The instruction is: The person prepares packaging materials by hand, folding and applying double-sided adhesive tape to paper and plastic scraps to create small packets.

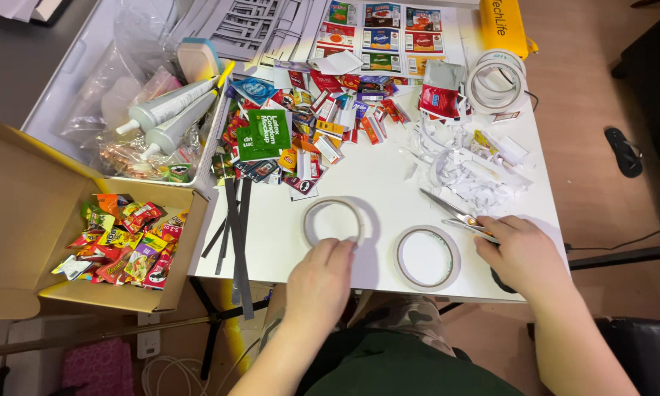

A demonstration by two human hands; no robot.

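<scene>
Head view. Left hand point(319, 282): fingers curled onto the near rim of a tape roll point(333, 222), which stands tilted on the white table point(388, 183); hole faces the wearer. Steady it by the rim.

Right hand point(517, 253): closed round scissors point(458, 215); long axis diagonal, blades pointing up-left toward the paper scraps point(476, 172). A second tape roll point(427, 257) lies flat between the hands.

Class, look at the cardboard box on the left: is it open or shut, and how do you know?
Open. The cardboard box has its flaps spread outward, and the colourful small packets lying inside are plainly visible from above.
</scene>
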